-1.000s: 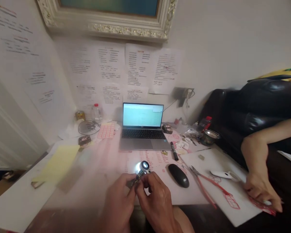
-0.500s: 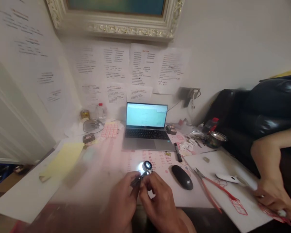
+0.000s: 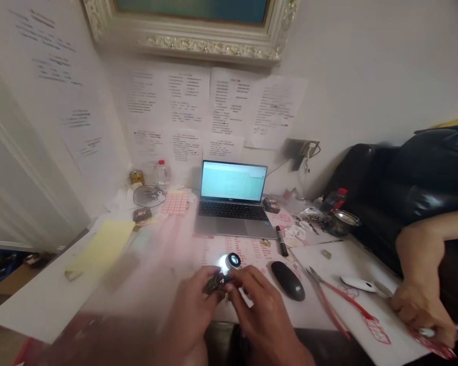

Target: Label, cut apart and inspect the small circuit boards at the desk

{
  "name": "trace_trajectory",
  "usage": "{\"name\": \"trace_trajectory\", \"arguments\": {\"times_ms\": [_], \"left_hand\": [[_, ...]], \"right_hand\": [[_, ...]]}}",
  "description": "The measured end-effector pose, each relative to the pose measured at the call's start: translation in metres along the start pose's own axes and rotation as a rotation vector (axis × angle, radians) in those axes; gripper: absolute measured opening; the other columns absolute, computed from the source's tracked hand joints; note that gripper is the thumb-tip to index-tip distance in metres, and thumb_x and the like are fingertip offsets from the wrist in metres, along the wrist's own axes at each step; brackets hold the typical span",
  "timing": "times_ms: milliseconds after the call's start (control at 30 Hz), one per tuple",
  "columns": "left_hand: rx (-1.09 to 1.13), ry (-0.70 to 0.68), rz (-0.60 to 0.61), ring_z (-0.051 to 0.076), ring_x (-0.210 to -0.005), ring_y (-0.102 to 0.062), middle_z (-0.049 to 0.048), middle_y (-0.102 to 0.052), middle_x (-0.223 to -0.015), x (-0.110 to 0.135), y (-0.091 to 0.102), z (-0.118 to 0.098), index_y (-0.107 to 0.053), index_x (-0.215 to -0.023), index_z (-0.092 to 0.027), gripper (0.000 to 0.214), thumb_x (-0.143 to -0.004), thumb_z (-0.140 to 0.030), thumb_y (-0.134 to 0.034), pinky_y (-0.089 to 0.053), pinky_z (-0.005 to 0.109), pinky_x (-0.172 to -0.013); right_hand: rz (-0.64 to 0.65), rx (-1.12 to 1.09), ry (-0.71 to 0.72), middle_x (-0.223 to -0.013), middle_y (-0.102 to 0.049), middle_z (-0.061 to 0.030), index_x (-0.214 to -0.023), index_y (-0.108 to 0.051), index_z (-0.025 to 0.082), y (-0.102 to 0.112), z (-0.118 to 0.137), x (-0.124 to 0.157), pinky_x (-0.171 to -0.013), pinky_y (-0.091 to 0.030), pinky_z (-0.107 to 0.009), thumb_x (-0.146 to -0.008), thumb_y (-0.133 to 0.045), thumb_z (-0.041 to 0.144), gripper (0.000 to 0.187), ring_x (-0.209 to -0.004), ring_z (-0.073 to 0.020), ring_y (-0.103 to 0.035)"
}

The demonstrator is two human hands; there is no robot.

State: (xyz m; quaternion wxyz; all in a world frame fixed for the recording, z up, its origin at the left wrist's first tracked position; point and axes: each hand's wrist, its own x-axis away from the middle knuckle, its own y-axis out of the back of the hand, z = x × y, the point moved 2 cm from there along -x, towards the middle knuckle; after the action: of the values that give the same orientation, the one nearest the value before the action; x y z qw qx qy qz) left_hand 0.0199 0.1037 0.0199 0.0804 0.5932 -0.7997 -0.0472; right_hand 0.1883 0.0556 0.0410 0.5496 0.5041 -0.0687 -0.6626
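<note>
My left hand (image 3: 191,307) is closed, its thumb and fingers pinching a small dark piece (image 3: 215,284) with pale specks at its right end. My right hand (image 3: 260,302) meets it from the right, thumb and forefinger pinched together at that end. What exactly the right fingertips grip is too small to make out. Just beyond the fingertips is a round magnifier (image 3: 234,261) with a dark rim and a bright light glowing at its left. Whether it rests on the table or touches the fingers, I cannot tell. A black computer mouse (image 3: 287,280) lies right of my right hand.
An open laptop (image 3: 234,218) stands behind the magnifier, with a black marker (image 3: 281,241) beside it. Red-handled pliers (image 3: 330,292) and a white-handled tool (image 3: 358,283) lie on a white board (image 3: 338,259). Another person's hand (image 3: 423,310) works at the right. Yellow paper (image 3: 103,249) lies left.
My right fingers have straightened somewhat and shifted slightly right. The dark piece has turned, showing more of its face between my hands. The whole view has moved a little.
</note>
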Motion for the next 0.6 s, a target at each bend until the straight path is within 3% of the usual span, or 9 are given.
{"name": "trace_trajectory", "arguments": {"times_ms": [67,133,233,300,467,600], "left_hand": [[0.144,0.085,0.092,0.035,-0.108,-0.076,0.0137,-0.083,-0.11,-0.004,0.006,0.005,-0.072,-0.113,-0.02,0.045,-0.073,-0.037,-0.084,-0.056,0.045,-0.097],[0.245,0.133,0.186,0.035,-0.111,-0.075,0.0162,-0.081,-0.114,-0.005,0.013,0.009,-0.068,-0.116,-0.018,0.057,-0.067,-0.038,-0.09,-0.056,0.044,-0.097],[0.237,0.148,0.261,0.032,-0.114,-0.073,0.0169,-0.076,-0.129,-0.001,0.024,0.009,-0.068,-0.12,-0.018,0.06,-0.068,-0.037,-0.091,-0.056,0.042,-0.096],[0.175,0.164,0.265,0.03,-0.106,-0.075,0.0149,-0.077,-0.126,0.003,0.029,0.008,-0.067,-0.124,-0.02,0.06,-0.069,-0.032,-0.089,-0.057,0.04,-0.09],[0.068,0.104,0.137,0.029,-0.1,-0.075,0.0092,-0.082,-0.103,0.011,0.035,0.008,-0.072,-0.116,-0.02,0.053,-0.064,-0.014,-0.081,-0.058,0.04,-0.09],[-0.004,-0.016,0.108,0.03,-0.107,-0.075,0.01,-0.078,-0.129,0.015,0.034,0.009,-0.075,-0.127,-0.024,0.072,-0.057,-0.01,-0.085,-0.061,0.042,-0.094]], "right_hand": [[0.103,0.027,0.026,-0.134,-0.072,-0.0125,-0.143,-0.062,0.024,0.011,-0.009,-0.001,-0.098,-0.061,-0.039,-0.096,-0.069,0.015,0.049,-0.119,-0.0275,-0.072],[0.268,0.057,0.065,-0.148,-0.066,-0.0128,-0.152,-0.056,0.027,0.019,-0.012,-0.004,-0.107,-0.058,-0.045,-0.087,-0.078,0.012,0.07,-0.131,-0.0313,-0.066],[0.471,0.055,0.052,-0.134,-0.072,-0.0091,-0.139,-0.065,0.027,0.02,-0.009,-0.01,-0.099,-0.061,-0.042,-0.086,-0.081,0.007,0.059,-0.118,-0.0289,-0.072],[0.529,0.052,0.019,-0.126,-0.074,-0.0083,-0.13,-0.069,0.025,0.017,-0.005,-0.014,-0.095,-0.061,-0.042,-0.086,-0.08,0.007,0.049,-0.112,-0.0285,-0.073],[0.521,0.01,-0.032,-0.13,-0.068,-0.0099,-0.131,-0.066,0.024,0.013,-0.001,-0.013,-0.094,-0.06,-0.041,-0.089,-0.075,0.005,0.047,-0.114,-0.0283,-0.071],[0.519,-0.061,-0.076,-0.132,-0.066,-0.0085,-0.133,-0.063,0.025,0.012,-0.004,-0.007,-0.097,-0.058,-0.041,-0.089,-0.073,0.004,0.05,-0.116,-0.0272,-0.069]]}}
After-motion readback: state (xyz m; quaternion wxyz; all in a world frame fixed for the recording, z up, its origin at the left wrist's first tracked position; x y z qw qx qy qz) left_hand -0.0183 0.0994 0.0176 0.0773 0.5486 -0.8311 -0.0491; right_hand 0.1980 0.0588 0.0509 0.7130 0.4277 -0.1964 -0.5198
